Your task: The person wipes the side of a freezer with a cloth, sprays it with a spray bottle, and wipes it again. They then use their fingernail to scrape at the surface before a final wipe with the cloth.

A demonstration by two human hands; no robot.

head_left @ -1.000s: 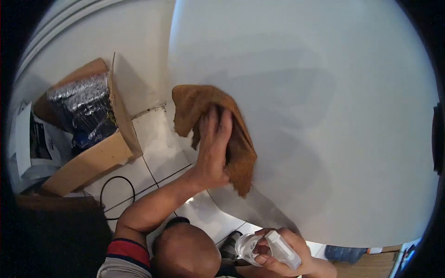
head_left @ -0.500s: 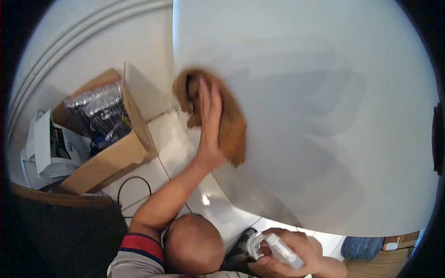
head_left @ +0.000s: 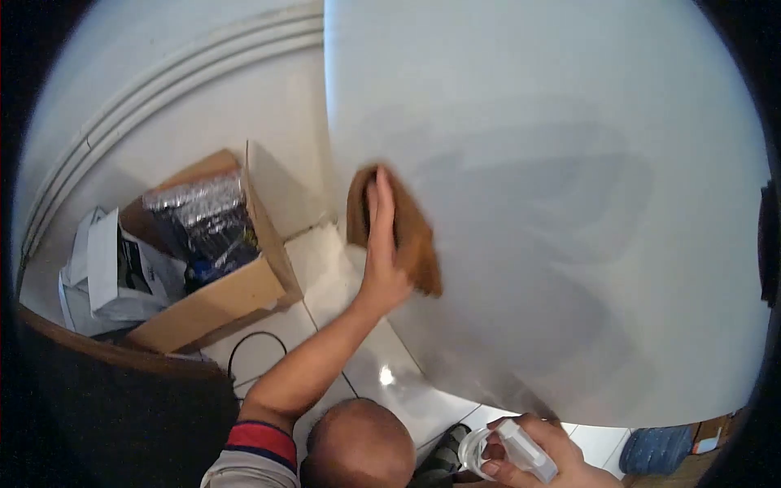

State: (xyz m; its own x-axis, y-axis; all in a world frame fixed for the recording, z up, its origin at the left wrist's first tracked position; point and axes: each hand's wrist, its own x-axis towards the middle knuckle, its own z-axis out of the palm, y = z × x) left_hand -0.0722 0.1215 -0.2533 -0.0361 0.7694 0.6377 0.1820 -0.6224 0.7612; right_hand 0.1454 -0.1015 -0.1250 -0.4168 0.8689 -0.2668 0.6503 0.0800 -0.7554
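A brown cloth is pressed against a large smooth white panel near its left edge. My left hand lies over the cloth with its fingers stretched up along it, holding it to the surface. Low in the view, my right hand is wrapped around a white-and-clear plastic bottle, just below the panel's lower edge. Part of that bottle is hidden by the fingers.
To the left, an open cardboard box holds items in shiny plastic wrap, with white packages beside it. A black cable curves over the white floor tiles. My bare knee is at the bottom. A blue roll is at lower right.
My left hand and the cloth have moved a little down along the panel, and the cloth looks more bunched. The whole view has shifted slightly; my right hand still grips the bottle.
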